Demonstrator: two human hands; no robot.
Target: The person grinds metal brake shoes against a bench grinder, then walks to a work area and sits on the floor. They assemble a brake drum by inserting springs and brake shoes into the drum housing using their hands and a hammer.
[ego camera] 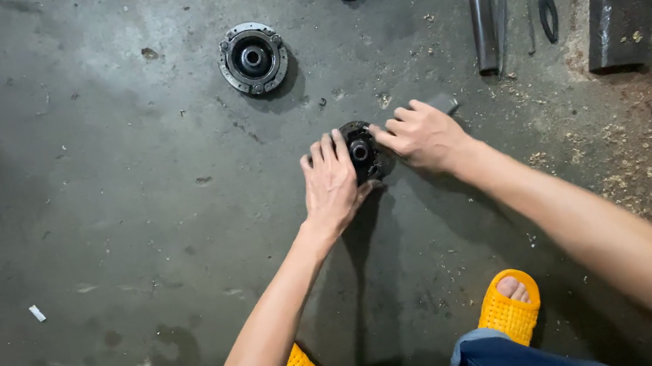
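Dirty grey floor (124, 201) lies under everything. Left hand (331, 184) and right hand (425, 137) both wrap around a small round metal part (362, 152), which sits between them on the floor. Holding it tight from both sides looks best, so it cannot roll. Another round part (253, 58) lies well apart

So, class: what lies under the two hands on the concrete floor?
A dark round metal part with a central hub sits between the left hand and right hand. Its outer edges and underside are covered by the fingers.
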